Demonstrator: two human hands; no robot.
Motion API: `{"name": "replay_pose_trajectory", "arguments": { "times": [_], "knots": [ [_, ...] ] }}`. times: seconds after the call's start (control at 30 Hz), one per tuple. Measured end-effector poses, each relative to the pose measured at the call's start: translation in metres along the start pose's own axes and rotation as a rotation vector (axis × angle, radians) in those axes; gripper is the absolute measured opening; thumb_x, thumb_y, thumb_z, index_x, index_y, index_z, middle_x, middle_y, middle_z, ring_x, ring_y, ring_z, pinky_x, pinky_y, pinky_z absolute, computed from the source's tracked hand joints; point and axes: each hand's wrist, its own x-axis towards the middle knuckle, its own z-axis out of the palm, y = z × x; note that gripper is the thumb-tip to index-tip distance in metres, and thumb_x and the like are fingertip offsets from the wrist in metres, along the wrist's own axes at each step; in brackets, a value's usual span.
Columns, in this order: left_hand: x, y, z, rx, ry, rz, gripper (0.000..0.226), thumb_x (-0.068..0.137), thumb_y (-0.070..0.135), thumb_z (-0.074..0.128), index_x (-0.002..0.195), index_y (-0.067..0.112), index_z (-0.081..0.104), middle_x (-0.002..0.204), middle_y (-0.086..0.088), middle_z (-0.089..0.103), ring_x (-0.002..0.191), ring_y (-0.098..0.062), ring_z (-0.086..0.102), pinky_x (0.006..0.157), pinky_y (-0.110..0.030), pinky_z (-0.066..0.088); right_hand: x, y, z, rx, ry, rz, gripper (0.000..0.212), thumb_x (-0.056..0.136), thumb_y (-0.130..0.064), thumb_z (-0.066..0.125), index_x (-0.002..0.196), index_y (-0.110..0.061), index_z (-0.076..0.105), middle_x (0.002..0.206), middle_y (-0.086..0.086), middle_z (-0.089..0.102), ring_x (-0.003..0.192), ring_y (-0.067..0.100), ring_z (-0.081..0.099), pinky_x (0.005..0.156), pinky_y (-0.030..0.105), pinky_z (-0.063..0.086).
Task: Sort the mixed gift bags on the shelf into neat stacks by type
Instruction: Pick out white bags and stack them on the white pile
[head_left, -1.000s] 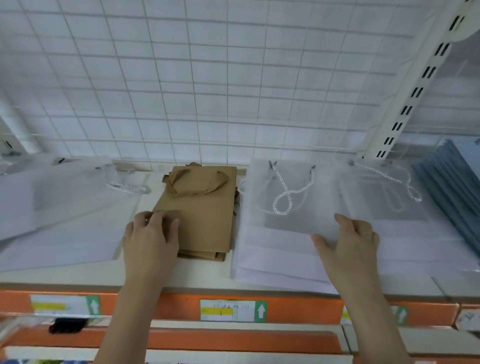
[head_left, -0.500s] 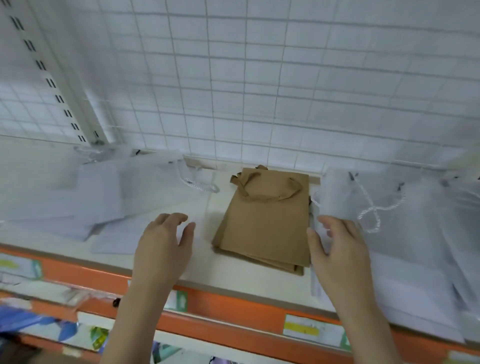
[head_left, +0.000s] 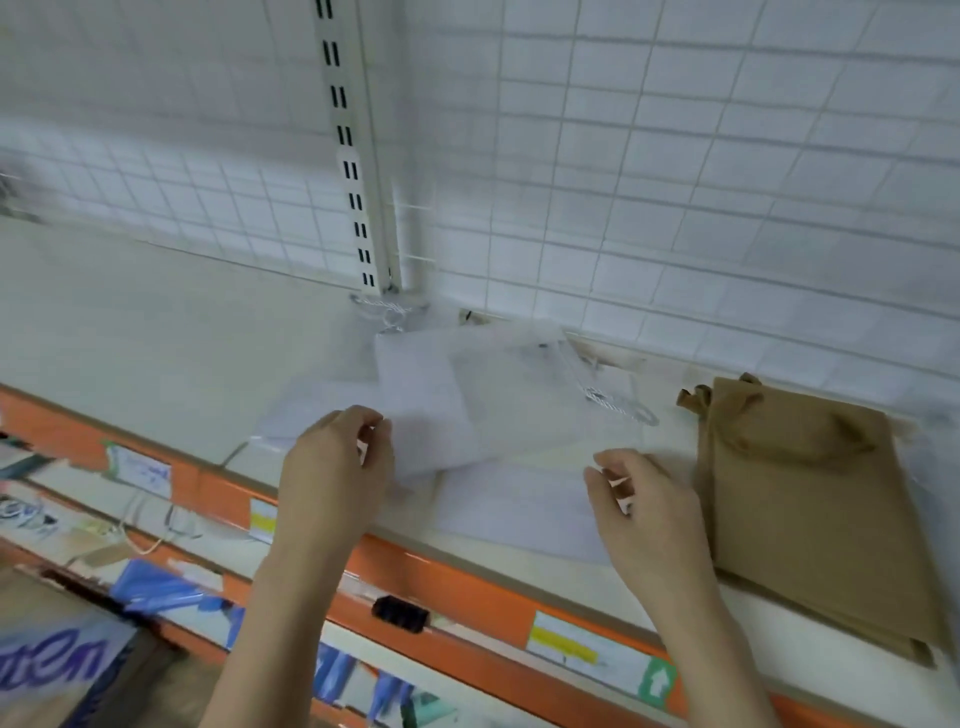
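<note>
Two hands' loosely curled fingers (head_left: 610, 470), holding nothing, flank the loose translucent bags (head_left: 498, 410) beside kraft bags (head_left: 800, 499).

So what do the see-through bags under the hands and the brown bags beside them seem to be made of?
The see-through bags look like frosted, translucent plastic: the sheets beneath show through, and they carry white twisted cord handles. The brown bags look like matte kraft paper, opaque with crisp edges and flat brown handles. Blur leaves both uncertain.

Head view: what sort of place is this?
Most likely a retail shop aisle. An orange-edged shelf carries price labels, a white wire-grid back panel hangs on a slotted upright, and brown paper bags lie stacked as stock.
</note>
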Motion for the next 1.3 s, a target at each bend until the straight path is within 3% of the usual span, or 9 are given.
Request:
{"name": "replay_pose_trajectory", "arguments": {
  "times": [0.23,0.33,0.43,0.77,0.9,0.97,1.13,1.23,1.3],
  "knots": [
    [0.058,0.003,0.015,-0.075,-0.084,0.189,0.024,0.089,0.022,0.057,0.106,0.006,0.065,0.102,-0.012,0.065,0.096,-0.033,0.057,0.079,-0.036,0.044,-0.007,-0.009,0.021,-0.033,0.064,0.111,0.016,0.088,-0.017,0.059,0.102,-0.014,0.066,0.094,0.001,0.064,0.076,0.013,0.057,0.073,0.02,0.039],
    [0.086,0.01,0.033,0.1,-0.32,0.231,0.066,0.087,0.047,0.053,0.142,0.014,0.034,0.143,-0.013,0.039,0.133,-0.032,0.031,0.107,-0.04,0.026,-0.01,-0.009,0.021,-0.052,0.113,0.146,0.014,0.087,-0.015,0.06,0.099,-0.013,0.067,0.092,0.003,0.065,0.073,0.014,0.056,0.067,0.014,0.033],
    [0.102,0.01,0.046,0.298,-0.552,0.197,0.097,0.077,0.067,0.052,0.148,0.019,0.007,0.153,-0.009,0.02,0.143,-0.028,0.011,0.113,-0.046,0.008,-0.011,-0.01,0.02,-0.09,0.143,0.174,0.015,0.086,-0.015,0.061,0.099,-0.012,0.067,0.093,0.004,0.066,0.072,0.014,0.056,0.069,0.017,0.035],
    [0.122,0.015,0.032,0.271,-0.584,0.071,0.057,0.068,0.055,0.072,0.101,0.011,0.056,0.115,-0.008,0.057,0.108,-0.028,0.052,0.087,-0.036,0.035,-0.002,-0.014,0.015,-0.136,0.096,0.237,0.02,0.088,-0.019,0.059,0.105,-0.011,0.065,0.101,0.006,0.062,0.078,0.016,0.055,0.076,0.025,0.041],
    [0.112,0.011,0.014,0.2,-0.435,0.086,0.057,0.076,0.05,0.067,0.121,0.017,0.056,0.125,-0.008,0.048,0.12,-0.03,0.038,0.095,-0.038,0.03,0.003,-0.013,0.006,-0.157,0.091,0.278,0.023,0.089,-0.02,0.058,0.108,-0.011,0.064,0.101,0.003,0.06,0.083,0.016,0.054,0.077,0.025,0.038],
    [0.104,0.006,0.004,0.107,-0.303,0.132,0.044,0.077,0.047,0.066,0.108,0.015,0.061,0.118,-0.006,0.049,0.118,-0.03,0.038,0.092,-0.038,0.031,0.006,-0.013,0.002,-0.169,0.094,0.288,0.024,0.089,-0.021,0.058,0.11,-0.01,0.064,0.099,0.001,0.057,0.084,0.015,0.053,0.077,0.025,0.038],
    [0.082,-0.006,-0.022,-0.355,-0.238,0.074,0.026,0.083,0.032,0.064,0.074,0.015,0.047,0.067,0.004,0.056,0.066,-0.009,0.055,0.054,-0.022,0.037,0.014,-0.014,-0.005,-0.182,0.076,0.305,0.027,0.09,-0.027,0.056,0.112,-0.012,0.061,0.102,0.002,0.058,0.088,0.016,0.054,0.078,0.026,0.038],
    [0.07,-0.01,-0.03,-0.548,-0.228,0.011,0.02,0.087,0.023,0.062,0.072,0.026,0.048,0.064,0.009,0.058,0.058,0.005,0.054,0.051,-0.007,0.038,0.022,-0.018,-0.005,-0.213,0.022,0.347,0.033,0.09,-0.032,0.057,0.115,-0.011,0.059,0.107,0.005,0.06,0.094,0.018,0.055,0.08,0.029,0.041],
    [0.067,-0.016,-0.028,-0.593,-0.224,-0.025,0.015,0.088,0.02,0.06,0.081,0.03,0.052,0.072,0.011,0.06,0.062,-0.001,0.056,0.052,-0.008,0.04,0.029,-0.021,-0.003,-0.285,-0.064,0.42,0.046,0.087,-0.042,0.058,0.117,-0.007,0.055,0.111,0.009,0.059,0.103,0.024,0.055,0.08,0.03,0.041]
  ]
}}
